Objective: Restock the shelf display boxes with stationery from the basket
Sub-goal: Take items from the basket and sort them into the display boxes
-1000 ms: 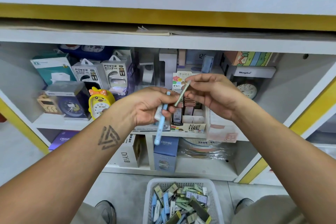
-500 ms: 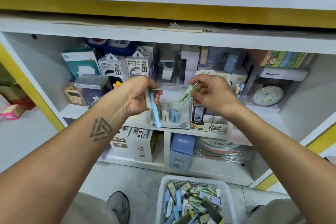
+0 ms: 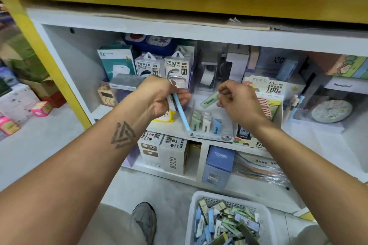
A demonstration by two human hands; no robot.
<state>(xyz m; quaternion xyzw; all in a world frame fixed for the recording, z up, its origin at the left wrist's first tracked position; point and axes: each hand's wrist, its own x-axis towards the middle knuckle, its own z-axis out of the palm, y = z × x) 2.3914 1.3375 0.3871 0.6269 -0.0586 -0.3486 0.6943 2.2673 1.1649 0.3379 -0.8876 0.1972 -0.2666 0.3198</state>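
Observation:
My left hand (image 3: 159, 95) grips a light blue pen-like stick (image 3: 181, 112) together with a small white pack (image 3: 171, 102), in front of the shelf. My right hand (image 3: 237, 99) pinches a pale green lead case (image 3: 209, 100) by one end, just above the clear display box (image 3: 211, 136) that holds green, white and blue cases standing upright. To its right stands a colourful 0.7 HB lead display box (image 3: 266, 87). The white basket (image 3: 196, 207) on the floor at the bottom holds several mixed stationery packs.
Power bank boxes (image 3: 159, 64) and clocks (image 3: 328, 110) fill the back of the shelf. Below are DIY boxes (image 3: 173, 157) and a blue CRUHRE box (image 3: 219, 163). A yellow shelf post (image 3: 49, 65) runs at the left, with cartons beyond. My shoe (image 3: 144, 219) is beside the basket.
The view shifted left and both hands moved leftward, away from the 0.7 HB box. The right hand has carried the green case to above the clear display box.

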